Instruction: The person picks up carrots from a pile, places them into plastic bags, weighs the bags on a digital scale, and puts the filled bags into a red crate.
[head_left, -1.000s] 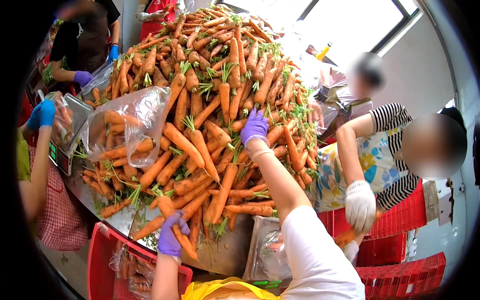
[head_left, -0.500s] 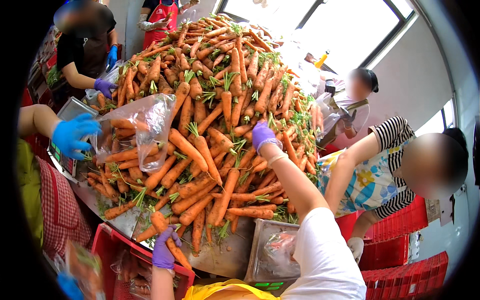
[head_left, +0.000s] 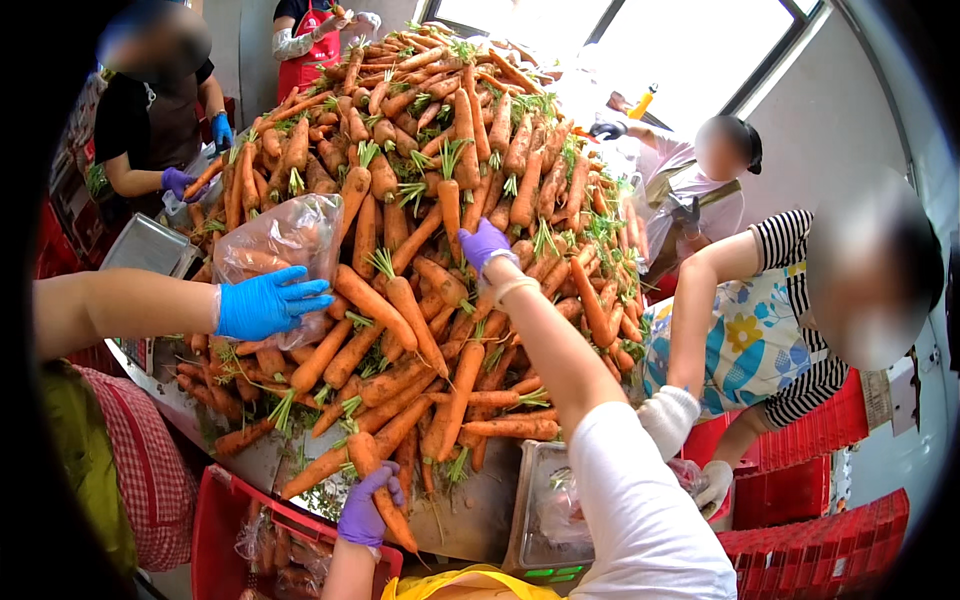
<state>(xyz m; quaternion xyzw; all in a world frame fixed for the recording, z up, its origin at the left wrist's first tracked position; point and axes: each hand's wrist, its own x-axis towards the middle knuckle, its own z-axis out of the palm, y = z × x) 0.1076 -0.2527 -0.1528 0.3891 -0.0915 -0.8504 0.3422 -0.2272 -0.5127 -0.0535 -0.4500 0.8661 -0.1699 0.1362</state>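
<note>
A steel tabletop (head_left: 480, 520) carries a tall heap of carrots (head_left: 430, 200); the left hand (head_left: 365, 505), purple-gloved, has its grip pinching one carrot (head_left: 378, 490) at the heap's near edge, while the right hand (head_left: 483, 245) rests spread on the pile's middle

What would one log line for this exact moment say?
left hand: grips carrot at pile's near edge | right hand: reaching into carrot pile | co-worker's blue-gloved hand: on clear bag
</note>
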